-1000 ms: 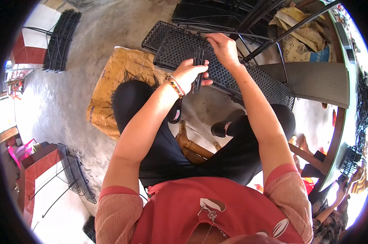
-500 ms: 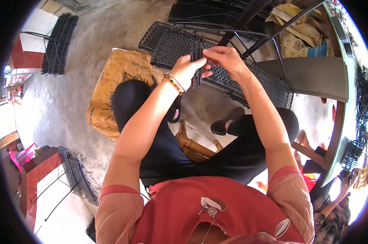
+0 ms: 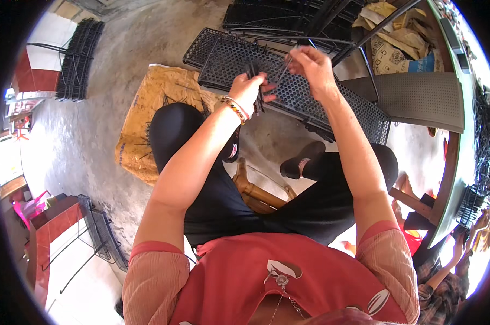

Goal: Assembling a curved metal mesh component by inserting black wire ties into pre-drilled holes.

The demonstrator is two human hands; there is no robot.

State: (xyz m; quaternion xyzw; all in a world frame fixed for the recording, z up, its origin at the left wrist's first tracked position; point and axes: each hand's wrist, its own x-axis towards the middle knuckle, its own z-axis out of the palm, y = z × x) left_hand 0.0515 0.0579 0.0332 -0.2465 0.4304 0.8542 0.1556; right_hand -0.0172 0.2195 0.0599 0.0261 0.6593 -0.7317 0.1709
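My left hand (image 3: 246, 92) is closed round a small bundle of thin black wire rods (image 3: 259, 104), its fingertips showing at the far side. To its right, my right hand (image 3: 315, 69) pinches what looks like a single thin rod (image 3: 282, 73), blurred by motion and apart from the bundle. Both hands are above a long black perforated metal tray (image 3: 235, 56), which lies slantwise beyond my knees. Several loose black rods (image 3: 175, 98) lie on a yellow sack (image 3: 135, 124) on the floor by my left knee.
Black metal frames (image 3: 337, 40) stand beyond the tray. Crumpled sacks (image 3: 388, 40) and a grey perforated panel (image 3: 413, 100) are at the right. Black racks (image 3: 81, 59) lean at the far left. A co-worker's arm (image 3: 448, 265) shows at the lower right.
My right hand has drawn away from the bundle, up and to the right, with a thin rod in its fingers. My left hand keeps the bundle in nearly the same place.
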